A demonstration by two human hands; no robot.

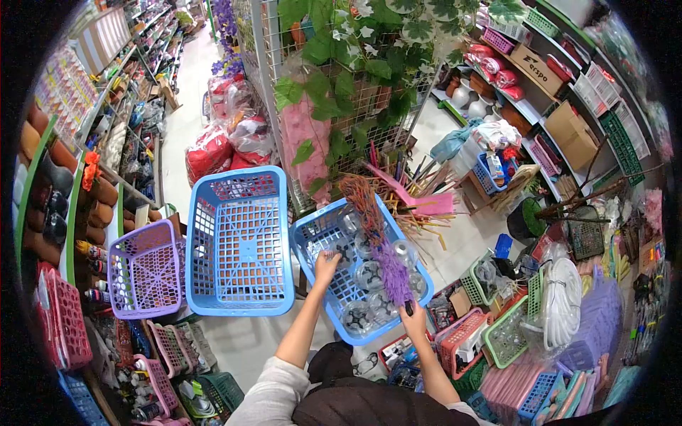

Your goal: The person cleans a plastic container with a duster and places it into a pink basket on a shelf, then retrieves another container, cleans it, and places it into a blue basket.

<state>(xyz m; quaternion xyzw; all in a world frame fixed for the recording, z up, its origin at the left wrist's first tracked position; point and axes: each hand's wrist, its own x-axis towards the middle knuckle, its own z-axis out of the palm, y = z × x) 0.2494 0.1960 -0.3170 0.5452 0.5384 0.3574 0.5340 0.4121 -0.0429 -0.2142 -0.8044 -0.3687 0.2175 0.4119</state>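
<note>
Left hand: the left hand (327,268) is reaching over the loaded blue basket (310,227), its fingers bending near the clear plastic items (369,275); whether they are gripping one, cannot tell.
Right hand: the right hand (413,321) is touching the lower end of the purple bundle (391,266), near the basket's near-right rim; how tightly the fingers are closing, cannot tell.
Purple bundle: lying slantwise across the loaded blue basket, above part of the clear plastic items.
Brown strands: the brown strands (361,206) are continuing the line of the purple bundle at its far end, extending over the far rim.
Clear plastic items: sitting inside the loaded blue basket, several showing black parts.
Second basket: the upright-facing blue basket (246,309) is standing just left of the loaded one, its lattice base showing.
Purple basket: the purple basket (145,313) is standing farther left.
Beyond: red bundles in clear wrap (211,153) are resting on the floor (182,92); green leafy vines (323,50) are hanging on a wire rack (268,42).
Right side: a green basket (490,355) is standing among other goods.
</note>
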